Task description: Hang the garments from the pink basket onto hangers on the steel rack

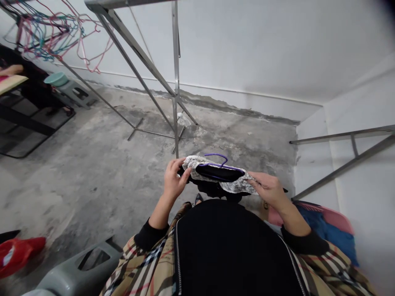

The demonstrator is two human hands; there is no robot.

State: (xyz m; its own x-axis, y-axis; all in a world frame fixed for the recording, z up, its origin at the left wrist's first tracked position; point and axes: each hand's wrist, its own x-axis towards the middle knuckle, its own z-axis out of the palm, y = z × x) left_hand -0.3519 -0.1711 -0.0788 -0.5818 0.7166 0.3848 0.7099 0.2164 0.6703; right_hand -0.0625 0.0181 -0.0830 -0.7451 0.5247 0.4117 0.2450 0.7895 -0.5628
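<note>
Head view: purple hanger [215, 155] half-hidden in lace garment [197, 169]

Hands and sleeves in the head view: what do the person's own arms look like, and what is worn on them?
The left hand and right hand are bare, with no gloves. Each forearm is bare down to a black cuff, the left cuff and the right cuff. Beyond these are beige plaid sleeves with black, white and red lines.
</note>
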